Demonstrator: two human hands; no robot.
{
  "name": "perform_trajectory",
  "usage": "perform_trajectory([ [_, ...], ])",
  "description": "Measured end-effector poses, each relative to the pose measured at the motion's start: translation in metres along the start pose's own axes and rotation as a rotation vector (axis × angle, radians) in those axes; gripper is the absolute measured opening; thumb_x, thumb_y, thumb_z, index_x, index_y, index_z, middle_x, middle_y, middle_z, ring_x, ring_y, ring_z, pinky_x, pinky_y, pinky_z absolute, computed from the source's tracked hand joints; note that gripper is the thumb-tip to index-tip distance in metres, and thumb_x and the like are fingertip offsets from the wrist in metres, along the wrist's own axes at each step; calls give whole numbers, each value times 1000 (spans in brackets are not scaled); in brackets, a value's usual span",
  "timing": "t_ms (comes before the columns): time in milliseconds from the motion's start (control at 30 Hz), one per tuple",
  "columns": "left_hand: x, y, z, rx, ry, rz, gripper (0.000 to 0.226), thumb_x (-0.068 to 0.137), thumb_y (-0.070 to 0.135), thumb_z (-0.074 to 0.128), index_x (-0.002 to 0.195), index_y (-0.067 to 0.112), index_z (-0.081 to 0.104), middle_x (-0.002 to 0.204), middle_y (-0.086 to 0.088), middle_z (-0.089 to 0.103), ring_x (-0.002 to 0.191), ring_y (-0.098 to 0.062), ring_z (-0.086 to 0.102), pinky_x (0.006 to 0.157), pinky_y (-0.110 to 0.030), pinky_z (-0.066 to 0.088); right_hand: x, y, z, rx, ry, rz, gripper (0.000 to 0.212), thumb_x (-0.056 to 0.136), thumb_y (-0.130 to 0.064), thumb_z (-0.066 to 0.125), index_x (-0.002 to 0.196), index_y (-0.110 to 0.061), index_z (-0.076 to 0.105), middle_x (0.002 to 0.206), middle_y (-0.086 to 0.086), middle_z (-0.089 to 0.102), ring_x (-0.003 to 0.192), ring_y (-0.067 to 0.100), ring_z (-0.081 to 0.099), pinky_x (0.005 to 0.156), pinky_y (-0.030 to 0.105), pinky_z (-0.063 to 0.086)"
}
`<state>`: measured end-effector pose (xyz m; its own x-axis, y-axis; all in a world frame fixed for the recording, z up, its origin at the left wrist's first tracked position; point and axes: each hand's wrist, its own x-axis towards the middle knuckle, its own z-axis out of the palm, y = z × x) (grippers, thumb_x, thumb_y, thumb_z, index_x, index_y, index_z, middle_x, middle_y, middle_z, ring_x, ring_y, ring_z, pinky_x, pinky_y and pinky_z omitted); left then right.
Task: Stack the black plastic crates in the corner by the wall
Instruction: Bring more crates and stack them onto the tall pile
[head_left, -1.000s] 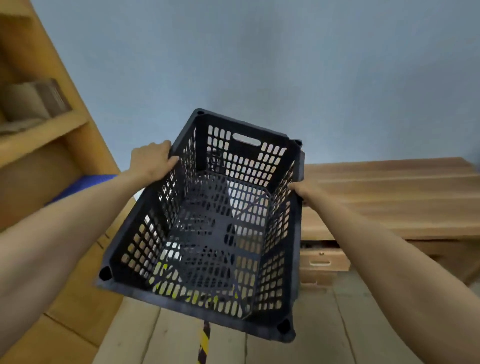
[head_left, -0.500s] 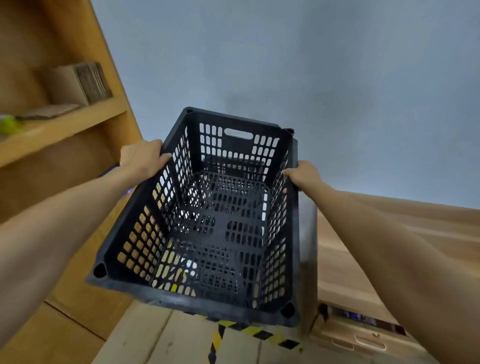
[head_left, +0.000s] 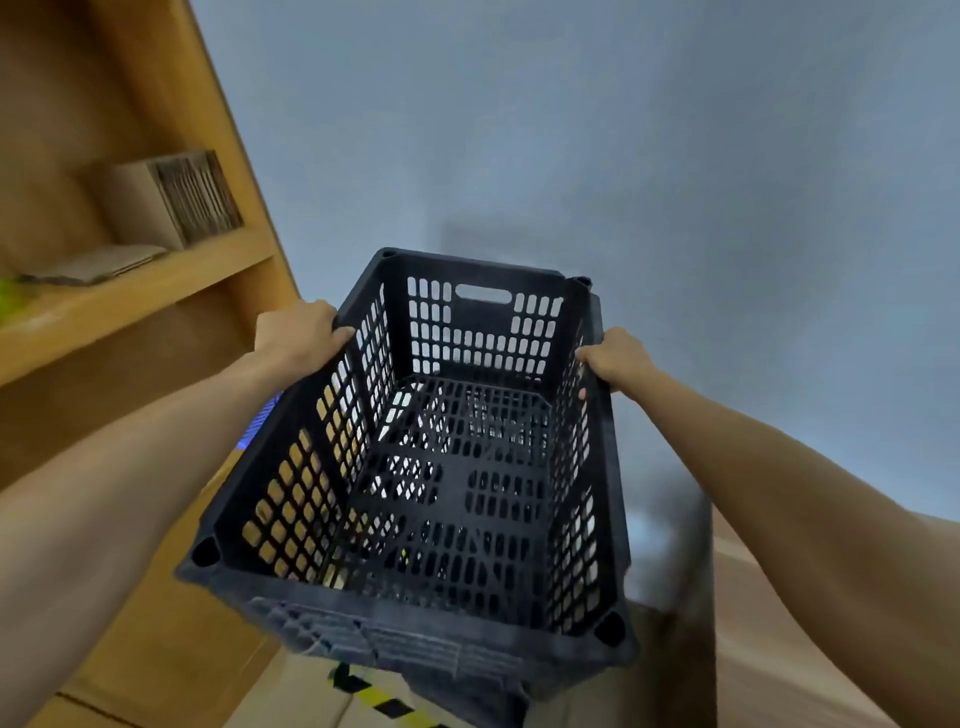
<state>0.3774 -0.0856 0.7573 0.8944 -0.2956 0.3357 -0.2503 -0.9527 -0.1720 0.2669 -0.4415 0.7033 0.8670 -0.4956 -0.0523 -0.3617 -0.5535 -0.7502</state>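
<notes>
The crate (head_left: 431, 467) is held in the air, open side up, close to the wall (head_left: 623, 156). The left hand (head_left: 298, 335) grips its left rim; the right hand (head_left: 615, 358) grips its right rim. A shelf (head_left: 130, 296) stands left of the crate.

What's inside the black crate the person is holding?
Nothing. The black crate is empty; only its slotted floor shows. Through the holes come bits of light and wood colour. What lies right under it is mostly hidden; striped tape peeks out below.
</notes>
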Motion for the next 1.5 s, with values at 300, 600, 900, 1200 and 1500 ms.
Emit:
perform_trajectory([
  [300, 119, -14, 59, -78, -71, 197, 41, 93, 49, 45, 89, 13, 65, 84, -7, 66, 76, -30, 63, 66, -35, 49, 61, -23, 25, -43, 87, 130, 20, 86, -17, 58, 69, -8, 52, 71, 15, 65, 50, 26, 66, 48, 31, 57],
  [600, 198, -23, 105, -156, -25, 371, 40, 93, 45, 46, 93, 10, 65, 93, -13, 68, 84, -34, 64, 63, -33, 39, 80, -46, 51, -101, 255, 284, 22, 86, -25, 61, 71, -12, 53, 74, 12, 67, 54, 25, 67, 51, 28, 54],
  [900, 210, -20, 136, -332, -5, 305, 35, 88, 39, 49, 87, 8, 66, 81, -10, 64, 71, -31, 56, 62, -33, 39, 89, -56, 68, -237, 349, 385, 18, 84, -22, 54, 92, -6, 57, 90, 13, 61, 79, 32, 59, 68, 31, 44],
  [1200, 198, -17, 131, -377, -34, 252, 32, 93, 33, 43, 94, 6, 60, 85, -11, 60, 71, -29, 50, 65, -35, 37, 88, -56, 70, -279, 381, 388, 40, 92, -41, 48, 106, -5, 58, 104, 18, 64, 84, 34, 57, 70, 34, 42],
  [1500, 175, -29, 129, -374, -171, 266, 37, 94, 32, 36, 120, 11, 50, 101, -13, 61, 80, -29, 50, 69, -35, 36, 64, -59, 78, -287, 283, 370, 59, 93, -24, 51, 143, -4, 27, 132, 25, 50, 114, 42, 55, 87, 44, 47],
])
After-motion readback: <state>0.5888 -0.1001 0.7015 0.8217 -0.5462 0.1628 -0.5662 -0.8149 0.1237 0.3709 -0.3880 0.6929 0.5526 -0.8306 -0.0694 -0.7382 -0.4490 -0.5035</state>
